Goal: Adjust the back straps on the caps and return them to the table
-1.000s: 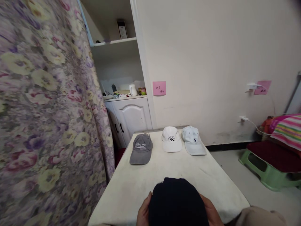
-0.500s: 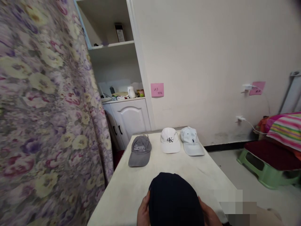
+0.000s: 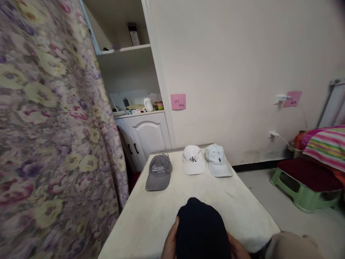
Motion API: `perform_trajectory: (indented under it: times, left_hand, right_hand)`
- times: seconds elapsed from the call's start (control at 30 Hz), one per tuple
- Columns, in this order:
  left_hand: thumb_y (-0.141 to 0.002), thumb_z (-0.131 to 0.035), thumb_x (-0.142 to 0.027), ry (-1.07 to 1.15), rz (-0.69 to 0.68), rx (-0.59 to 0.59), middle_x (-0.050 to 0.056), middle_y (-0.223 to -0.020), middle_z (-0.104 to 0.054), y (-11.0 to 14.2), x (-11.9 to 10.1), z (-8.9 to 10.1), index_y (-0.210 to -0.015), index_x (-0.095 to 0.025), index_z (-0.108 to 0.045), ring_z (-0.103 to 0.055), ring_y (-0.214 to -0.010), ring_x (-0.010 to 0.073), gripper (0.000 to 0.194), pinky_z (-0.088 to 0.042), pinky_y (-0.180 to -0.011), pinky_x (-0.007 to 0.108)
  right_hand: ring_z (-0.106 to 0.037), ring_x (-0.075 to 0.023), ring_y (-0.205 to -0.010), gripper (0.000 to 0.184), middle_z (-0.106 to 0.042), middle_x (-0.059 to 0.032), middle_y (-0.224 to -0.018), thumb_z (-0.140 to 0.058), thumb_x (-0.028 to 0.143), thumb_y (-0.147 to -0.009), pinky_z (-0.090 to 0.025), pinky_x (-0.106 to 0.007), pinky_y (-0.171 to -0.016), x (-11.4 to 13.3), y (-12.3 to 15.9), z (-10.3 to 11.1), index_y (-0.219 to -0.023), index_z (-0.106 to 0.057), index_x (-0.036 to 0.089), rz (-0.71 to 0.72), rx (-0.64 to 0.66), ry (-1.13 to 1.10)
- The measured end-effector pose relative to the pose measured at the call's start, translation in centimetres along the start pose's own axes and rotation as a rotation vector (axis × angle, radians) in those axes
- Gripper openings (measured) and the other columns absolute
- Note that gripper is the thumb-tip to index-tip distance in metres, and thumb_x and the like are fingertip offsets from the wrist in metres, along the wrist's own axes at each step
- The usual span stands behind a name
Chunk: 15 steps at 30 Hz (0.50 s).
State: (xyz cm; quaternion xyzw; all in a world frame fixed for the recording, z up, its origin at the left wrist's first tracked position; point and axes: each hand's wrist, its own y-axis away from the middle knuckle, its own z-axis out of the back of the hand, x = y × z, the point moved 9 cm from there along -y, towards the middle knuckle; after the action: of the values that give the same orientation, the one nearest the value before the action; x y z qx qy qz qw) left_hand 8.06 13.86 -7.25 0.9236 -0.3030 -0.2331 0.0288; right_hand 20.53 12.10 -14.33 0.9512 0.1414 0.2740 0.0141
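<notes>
A dark navy cap (image 3: 202, 230) is between my two hands at the near end of the table, its lower part cut off by the frame. My left hand (image 3: 170, 241) grips the cap's left side, with the thumb along its edge. On the opposite side my right hand (image 3: 237, 247) holds it, most of the fingers hidden behind the fabric. Farther back on the table lie a grey cap (image 3: 159, 172) with white lettering, a white cap (image 3: 193, 160) with a black logo, and a pale blue cap (image 3: 217, 160) with a small dark emblem.
The caps rest on a cream-covered table (image 3: 151, 216). A floral curtain (image 3: 59, 144) hangs on the left, beside a white cabinet (image 3: 151, 138). At the right stands a green stool (image 3: 304, 198) with a dark red top. Pink notes and plugged-in chargers are on the wall.
The navy cap, held in both hands, has shifted slightly right and turned a little, looking narrower. The view has moved slightly. The other caps stay in place on the table.
</notes>
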Motion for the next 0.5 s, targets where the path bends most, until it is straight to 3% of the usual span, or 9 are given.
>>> perform_trajectory:
  times: [0.13, 0.2, 0.37, 0.5]
  left_hand:
    - [-0.091, -0.060, -0.035, 0.004, -0.064, -0.045, 0.008, -0.125, -0.072, 0.5, -0.6, 1.8, -0.109, -0.020, -0.078, -0.054, -0.131, 0.0323, 0.029, -0.031, -0.118, 0.044]
    - [-0.090, -0.062, -0.029, 0.000, -0.097, -0.070, 0.006, -0.124, -0.073, 0.9, -1.0, 2.6, -0.104, -0.022, -0.080, -0.055, -0.130, 0.0323, 0.024, -0.032, -0.118, 0.044]
    - [-0.084, -0.067, -0.021, -0.034, -0.030, -0.102, 0.008, -0.108, -0.079, 0.8, -0.8, 3.7, -0.079, -0.018, -0.083, -0.061, -0.124, 0.0334, 0.017, -0.033, -0.117, 0.044]
    - [-0.090, -0.061, -0.030, -0.042, -0.093, -0.040, 0.006, -0.108, -0.079, -0.1, -1.1, 4.6, -0.091, -0.023, -0.083, -0.058, -0.127, 0.0303, 0.023, -0.025, -0.120, 0.041]
  right_hand:
    - [-0.066, -0.0331, -0.113, 0.041, -0.079, -0.0077, -0.110, -0.075, 0.049, -0.076, -0.044, -0.047, -0.106, 0.0, 0.1, -0.8, -0.108, -0.077, 0.023, -0.050, 0.071, -0.014]
    - [-0.065, -0.0334, -0.116, 0.039, -0.079, -0.0070, -0.111, -0.074, 0.049, -0.077, -0.047, -0.046, -0.103, 0.1, 0.1, -1.1, -0.108, -0.077, 0.024, -0.070, 0.101, -0.023]
    - [-0.065, -0.0340, -0.116, 0.038, -0.080, -0.0088, -0.107, -0.071, 0.048, -0.080, -0.049, -0.047, -0.101, -0.4, 0.0, -1.2, -0.106, -0.078, 0.021, -0.132, 0.146, -0.026]
    - [-0.064, -0.0334, -0.117, 0.039, -0.080, -0.0063, -0.105, -0.073, 0.049, -0.078, -0.048, -0.045, -0.103, -0.1, -0.1, -1.2, -0.106, -0.078, 0.023, -0.105, 0.146, -0.036]
